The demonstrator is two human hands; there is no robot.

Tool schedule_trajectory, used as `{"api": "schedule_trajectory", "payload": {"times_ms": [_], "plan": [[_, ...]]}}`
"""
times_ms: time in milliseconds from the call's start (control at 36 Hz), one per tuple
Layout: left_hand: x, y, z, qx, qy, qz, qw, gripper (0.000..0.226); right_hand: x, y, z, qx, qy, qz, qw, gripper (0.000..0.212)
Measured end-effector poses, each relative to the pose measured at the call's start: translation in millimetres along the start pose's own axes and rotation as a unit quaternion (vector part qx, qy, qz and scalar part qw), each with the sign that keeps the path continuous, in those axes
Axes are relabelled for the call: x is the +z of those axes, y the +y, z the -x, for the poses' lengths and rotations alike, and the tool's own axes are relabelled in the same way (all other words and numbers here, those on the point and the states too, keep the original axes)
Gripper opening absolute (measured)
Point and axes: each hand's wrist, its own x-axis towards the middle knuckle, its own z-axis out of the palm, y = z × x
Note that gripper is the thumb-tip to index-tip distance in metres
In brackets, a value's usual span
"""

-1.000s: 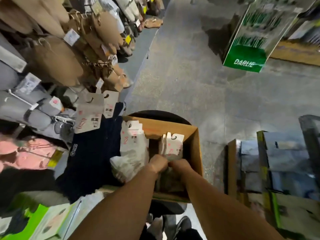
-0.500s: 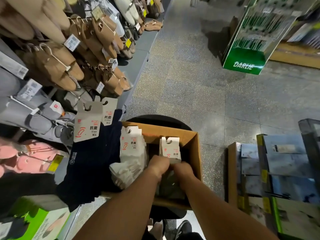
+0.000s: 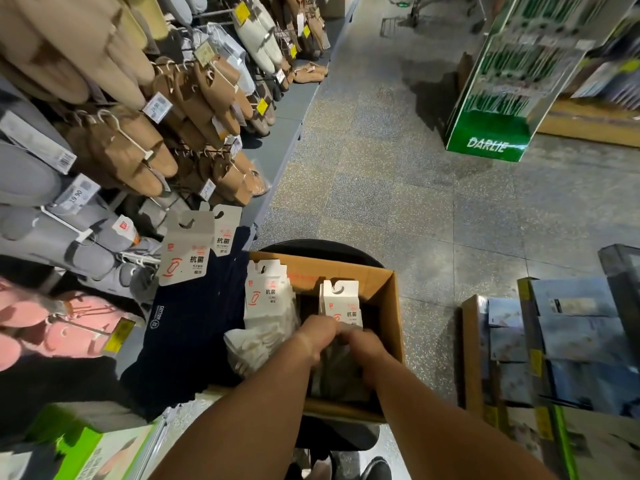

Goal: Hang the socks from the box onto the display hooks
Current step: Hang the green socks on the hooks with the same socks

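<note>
A: Both hands are gripping one sock pack inside the box, left hand and right hand curled round its lower edge.

B: Its neighbours may be snagging; a hard pull risks dragging the white socks out.

Dim, uneven indoor light is seen, with a brighter patch on the speckled floor and a dark shadow cast beside the green display stand, while strong wide-angle bending and smeared blur are noted at the right and lower edges.
</note>
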Motion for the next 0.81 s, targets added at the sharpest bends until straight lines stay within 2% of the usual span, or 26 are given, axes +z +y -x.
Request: {"api": "schedule_trajectory", "payload": {"times_ms": [139, 222, 306, 361, 417, 528, 556, 694, 778, 806], "plan": [[3, -6, -8, -0.009, -0.002, 0.013, 1.000, 0.042, 0, 4, -6, 0.009, 0.012, -0.022, 1.000, 0.043], [3, -6, -18, -0.022, -0.002, 0.037, 0.999, 0.058, -2, 0, -3, 0.016, -0.004, -0.031, 0.999, 0.040], [2, -3, -13, -0.017, -0.003, 0.045, 0.999, 0.043, -3, -1, -5, 0.018, -0.005, -0.040, 0.999, 0.041], [1, -3, -10, -0.011, -0.011, 0.054, 0.998, 0.042, -2, 1, -8, 0.012, 0.005, -0.056, 0.998, 0.042], [2, -4, -11, 0.000, -0.011, 0.042, 0.999, 0.049, -1, 4, -9, 0.004, 0.014, -0.068, 0.998, 0.040], [4, -9, -25, 0.011, 0.009, 0.041, 0.999, 0.083, -1, 7, -7, -0.012, 0.025, -0.077, 0.997, 0.033], [5, -9, -25, 0.014, 0.011, 0.044, 0.999, 0.084, -1, 7, -6, -0.014, 0.031, -0.080, 0.996, 0.034], [1, 2, 6, 0.010, -0.029, 0.051, 0.998, 0.044, 2, 3, 9, -0.027, 0.041, -0.066, 0.997, 0.040], [-3, 0, 6, 0.014, -0.036, 0.063, 0.997, 0.048, 3, -3, 23, -0.027, 0.022, -0.060, 0.998, 0.047], [-4, -1, 0, 0.019, -0.032, 0.061, 0.997, 0.053, 1, -2, 19, -0.038, 0.017, -0.057, 0.998, 0.056]]}}
